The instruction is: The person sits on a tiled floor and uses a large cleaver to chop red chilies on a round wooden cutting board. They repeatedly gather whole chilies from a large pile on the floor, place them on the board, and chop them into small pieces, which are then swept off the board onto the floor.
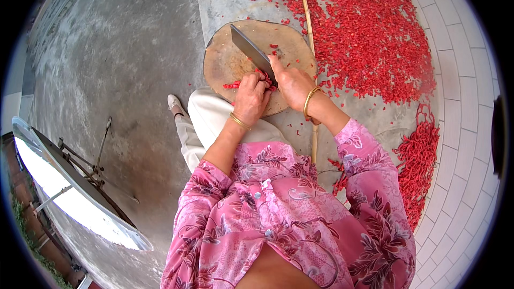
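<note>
A thick round wooden chopping block [225, 60] lies before me on the concrete floor. My right hand [294, 84] grips a cleaver [251, 49], its broad dark blade slanting up and left over the block; the handle is hidden in my fist. Bent fingers of my left hand [251, 95] press a small bunch of red chillies [231, 85] onto the wood, close to the left of the blade. Part of the bunch is covered by my fingers. A few cut chilli pieces [274, 46] lie on the block beyond the blade.
Chopped red chillies [361, 32] spread widely over the floor at the right. Whole red chillies [419, 164] are heaped nearer me, along the tiled wall [457, 104]. A bamboo stick [308, 20] runs along the block's right side. At the left stands a tilted dish [80, 208] on a metal frame.
</note>
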Demonstrator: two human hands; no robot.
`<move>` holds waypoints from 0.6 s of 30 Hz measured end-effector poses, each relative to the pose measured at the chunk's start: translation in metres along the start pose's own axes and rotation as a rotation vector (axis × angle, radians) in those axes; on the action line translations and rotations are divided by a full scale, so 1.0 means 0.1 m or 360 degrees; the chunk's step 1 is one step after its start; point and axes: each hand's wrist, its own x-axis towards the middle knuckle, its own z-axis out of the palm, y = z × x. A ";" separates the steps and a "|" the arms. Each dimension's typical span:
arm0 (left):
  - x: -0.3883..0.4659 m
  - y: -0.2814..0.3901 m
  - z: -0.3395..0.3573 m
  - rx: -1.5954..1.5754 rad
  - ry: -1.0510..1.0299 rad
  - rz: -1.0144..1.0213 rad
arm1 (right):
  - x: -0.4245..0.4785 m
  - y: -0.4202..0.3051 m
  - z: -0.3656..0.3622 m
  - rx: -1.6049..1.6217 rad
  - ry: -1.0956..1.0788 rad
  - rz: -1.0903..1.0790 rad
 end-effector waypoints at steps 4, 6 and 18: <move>0.00 -0.08 -0.02 -0.0020 -0.0040 0.0044 | -0.03 0.12 -0.05 0.0033 -0.0011 -0.0135; 0.02 -0.10 -0.02 -0.0024 -0.0039 0.0051 | -0.12 0.19 -0.02 -0.0017 0.0150 -0.0187; 0.02 -0.13 -0.06 -0.0059 -0.0045 -0.0043 | -0.77 0.04 -0.19 0.0112 -0.0027 -0.0141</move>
